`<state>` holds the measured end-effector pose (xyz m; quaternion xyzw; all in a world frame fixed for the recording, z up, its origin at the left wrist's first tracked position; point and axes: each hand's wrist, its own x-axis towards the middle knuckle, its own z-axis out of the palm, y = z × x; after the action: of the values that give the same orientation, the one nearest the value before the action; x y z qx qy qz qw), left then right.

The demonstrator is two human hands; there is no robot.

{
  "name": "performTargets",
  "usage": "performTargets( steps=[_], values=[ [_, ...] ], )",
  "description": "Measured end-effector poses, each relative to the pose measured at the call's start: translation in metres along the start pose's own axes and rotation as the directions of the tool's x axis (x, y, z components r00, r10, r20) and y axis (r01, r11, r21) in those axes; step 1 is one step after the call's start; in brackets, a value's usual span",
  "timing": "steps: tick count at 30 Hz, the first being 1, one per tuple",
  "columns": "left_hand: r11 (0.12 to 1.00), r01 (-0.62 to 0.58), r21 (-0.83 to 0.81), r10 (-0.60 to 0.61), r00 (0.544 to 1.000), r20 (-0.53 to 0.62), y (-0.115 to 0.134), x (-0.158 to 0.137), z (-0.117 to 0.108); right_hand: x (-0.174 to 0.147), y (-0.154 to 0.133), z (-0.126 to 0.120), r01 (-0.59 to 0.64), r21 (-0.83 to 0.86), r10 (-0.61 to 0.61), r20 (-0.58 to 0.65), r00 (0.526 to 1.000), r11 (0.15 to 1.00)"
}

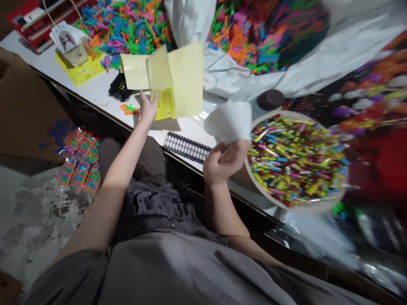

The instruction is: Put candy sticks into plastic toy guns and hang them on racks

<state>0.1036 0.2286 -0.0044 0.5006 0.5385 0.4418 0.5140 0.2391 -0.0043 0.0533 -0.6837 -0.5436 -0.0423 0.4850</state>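
My left hand [148, 109] grips the lower edge of a folded yellow card [187, 80], which stands partly unfolded with a printed panel low down. Closed fingers of my right hand [226, 160] hold a white cup-shaped thing [230, 120]; motion blurs it, and whether it is a cup or bent paper is unclear. Below and between the hands, a black grid rack [186, 147] lies along the table's front edge. Small orange and green plastic figures [129, 109] lie left of my left hand, near stacked black grid racks [119, 88].
A round tub [254, 178] of colourful wrapped pieces stands at the right. Piles of bright plastic figures [127, 27] and a white sack [229, 63] fill the back. Bagged colourful items [79, 163] lie on the floor beside a cardboard box [28, 106]. A phone [65, 39] stands at the back left.
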Motion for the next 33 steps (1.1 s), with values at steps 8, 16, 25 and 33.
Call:
performTargets(
  steps=[8, 16, 25, 33],
  values=[
    [0.973, 0.217, -0.084, -0.142, 0.841, 0.522, 0.016, -0.081, -0.019, -0.002, 0.008, 0.036, 0.280, -0.167, -0.245, 0.206, 0.948, 0.945],
    [0.950, 0.295, 0.098, -0.281, 0.682, 0.675, 0.021, -0.069, -0.036, -0.017, 0.015, 0.074, 0.232, -0.108, -0.186, 0.329, 0.926, 0.967],
    [0.930, 0.350, -0.115, -0.226, 0.788, 0.573, -0.004, -0.062, -0.025, -0.043, 0.068, 0.051, -0.049, -0.155, 0.103, 0.368, 0.924, 0.987],
    [0.946, 0.298, -0.128, -0.187, 0.824, 0.535, -0.004, -0.065, -0.030, -0.023, 0.095, 0.079, -0.074, -0.010, 0.067, 0.566, 0.822, 0.997]
  ],
)
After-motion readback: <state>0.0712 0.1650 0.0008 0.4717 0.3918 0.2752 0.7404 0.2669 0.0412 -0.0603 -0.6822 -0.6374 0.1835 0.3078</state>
